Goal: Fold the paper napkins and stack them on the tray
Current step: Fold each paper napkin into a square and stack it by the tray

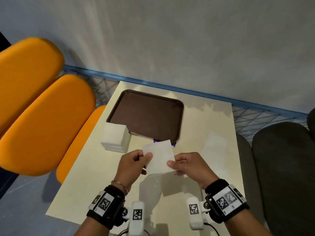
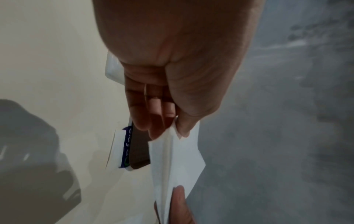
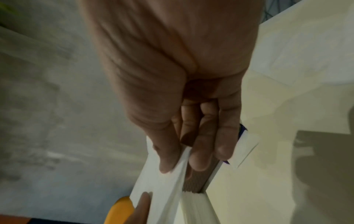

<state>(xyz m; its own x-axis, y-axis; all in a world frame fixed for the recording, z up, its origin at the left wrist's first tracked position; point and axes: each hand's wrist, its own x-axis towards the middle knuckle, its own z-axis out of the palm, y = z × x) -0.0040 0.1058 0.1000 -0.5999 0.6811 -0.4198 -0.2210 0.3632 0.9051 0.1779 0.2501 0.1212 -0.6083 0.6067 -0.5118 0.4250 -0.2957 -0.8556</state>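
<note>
The paper napkin (image 1: 159,156) held just in front of the tray (image 1: 146,114) is thin, matt white tissue, soft enough to crease between the fingers. The tray looks like dark brown plastic with a fine textured, low-sheen face. At its near left corner the stack of napkins (image 1: 115,138) is the same matt white paper. Under the tray the table (image 1: 208,126) has a smooth cream top with a faint gloss. Left of the tray, the orange chairs (image 1: 39,106) look smooth and slightly glossy. Behind the tray the wall (image 1: 187,40) is rough, matt grey.

Head overhead; wrist views close.
</note>
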